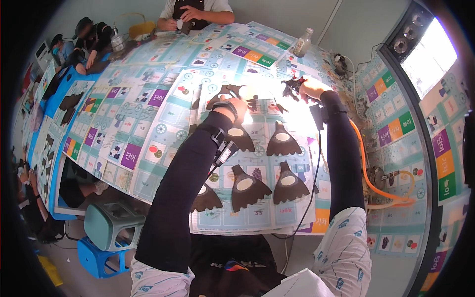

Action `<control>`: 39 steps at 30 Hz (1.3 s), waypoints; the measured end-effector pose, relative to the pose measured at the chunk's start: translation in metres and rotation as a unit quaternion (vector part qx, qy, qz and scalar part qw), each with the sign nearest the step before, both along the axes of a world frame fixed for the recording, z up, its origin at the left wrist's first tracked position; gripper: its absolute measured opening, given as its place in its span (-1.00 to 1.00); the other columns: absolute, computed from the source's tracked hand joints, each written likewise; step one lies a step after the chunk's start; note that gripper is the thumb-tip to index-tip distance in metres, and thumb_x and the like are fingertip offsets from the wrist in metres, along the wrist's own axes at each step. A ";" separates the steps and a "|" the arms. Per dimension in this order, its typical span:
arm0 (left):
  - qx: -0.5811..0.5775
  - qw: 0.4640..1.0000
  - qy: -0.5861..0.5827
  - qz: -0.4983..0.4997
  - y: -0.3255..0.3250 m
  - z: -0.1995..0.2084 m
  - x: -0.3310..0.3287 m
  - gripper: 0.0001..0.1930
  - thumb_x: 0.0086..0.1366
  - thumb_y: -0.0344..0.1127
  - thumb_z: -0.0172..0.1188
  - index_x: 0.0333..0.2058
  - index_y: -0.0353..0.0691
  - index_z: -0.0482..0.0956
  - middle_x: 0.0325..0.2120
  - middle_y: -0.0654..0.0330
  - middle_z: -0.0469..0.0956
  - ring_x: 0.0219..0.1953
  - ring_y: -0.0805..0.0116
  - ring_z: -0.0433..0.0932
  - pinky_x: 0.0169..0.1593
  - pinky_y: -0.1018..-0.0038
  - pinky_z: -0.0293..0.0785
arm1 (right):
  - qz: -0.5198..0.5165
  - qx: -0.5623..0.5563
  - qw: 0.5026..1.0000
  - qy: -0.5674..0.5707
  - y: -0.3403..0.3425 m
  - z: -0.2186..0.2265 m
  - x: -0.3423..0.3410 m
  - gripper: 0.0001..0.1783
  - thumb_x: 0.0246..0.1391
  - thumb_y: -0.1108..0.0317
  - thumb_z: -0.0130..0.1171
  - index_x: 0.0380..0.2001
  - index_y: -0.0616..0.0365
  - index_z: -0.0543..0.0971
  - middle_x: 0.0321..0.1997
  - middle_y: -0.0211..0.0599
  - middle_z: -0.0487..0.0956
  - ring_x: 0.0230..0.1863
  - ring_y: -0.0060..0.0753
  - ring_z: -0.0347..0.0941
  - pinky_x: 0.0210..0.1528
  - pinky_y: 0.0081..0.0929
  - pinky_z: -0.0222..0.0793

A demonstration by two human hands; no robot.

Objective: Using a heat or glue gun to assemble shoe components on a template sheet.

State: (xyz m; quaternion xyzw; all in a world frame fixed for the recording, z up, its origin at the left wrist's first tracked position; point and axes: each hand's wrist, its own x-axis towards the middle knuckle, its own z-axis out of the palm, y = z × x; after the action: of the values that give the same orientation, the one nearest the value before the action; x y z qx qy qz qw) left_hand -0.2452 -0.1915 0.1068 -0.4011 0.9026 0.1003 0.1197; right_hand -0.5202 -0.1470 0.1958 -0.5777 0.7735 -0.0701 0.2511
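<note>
Several dark brown fan-shaped pieces with scalloped edges and a pale oval lie in rows on the sheet-covered table; one piece (284, 140) is right of centre and another (250, 188) is nearer me. My left hand (238, 108) is over the far row, beside a small dark piece (253, 103); bright light washes out its fingers. Farther right, my right hand (312, 89) is closed around a bunch of small dark, red-tinged pieces (293, 87). Below that bunch, a few more small dark scraps (277, 106) lie on the sheet.
A glass bottle (303, 43) stands at the far right. An orange hose (363, 158) and a black cable (316, 163) run on the right. Across the table a person (190, 15) handles a dark piece. Other people work at left, beyond stacked stools (111, 222).
</note>
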 end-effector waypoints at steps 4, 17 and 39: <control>-0.008 1.000 0.005 -0.004 0.001 -0.001 0.001 -0.69 0.17 -0.40 0.09 -0.10 -0.18 0.64 -0.06 0.01 0.61 0.08 0.08 0.54 0.31 -0.17 0.01 | -0.021 -0.036 0.999 -0.017 -0.002 -0.005 -0.003 -0.82 -0.31 0.36 0.12 -0.59 0.21 0.63 -0.54 -0.28 0.60 -0.58 -0.39 0.46 -0.56 -0.44 0.33; 0.006 1.000 -0.004 0.008 -0.001 -0.002 -0.002 -0.66 0.21 -0.36 0.04 -0.06 -0.12 0.64 -0.02 0.03 0.60 0.10 0.10 0.53 0.31 -0.14 0.03 | -0.035 -0.043 0.998 -0.014 -0.007 -0.009 -0.004 -0.85 -0.32 0.42 0.08 -0.63 0.26 0.59 -0.64 -0.22 0.55 -0.70 -0.41 0.37 -0.65 -0.42 0.25; -0.019 0.999 0.031 0.017 0.019 0.021 0.008 -0.69 0.18 -0.35 0.04 -0.12 -0.15 0.62 -0.10 0.02 0.63 0.05 0.11 0.56 0.20 0.01 0.19 | -0.067 -0.081 0.991 -0.086 -0.016 -0.034 -0.025 -0.89 -0.33 0.43 0.07 -0.67 0.26 0.51 -0.68 -0.22 0.50 -0.72 -0.41 0.35 -0.69 -0.39 0.17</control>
State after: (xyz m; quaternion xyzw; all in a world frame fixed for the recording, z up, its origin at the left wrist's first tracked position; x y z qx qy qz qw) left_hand -0.2372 -0.1728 0.1278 -0.4156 0.9005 0.0981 0.0820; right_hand -0.5452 -0.1634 0.1615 -0.5348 0.7776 -0.1986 0.2644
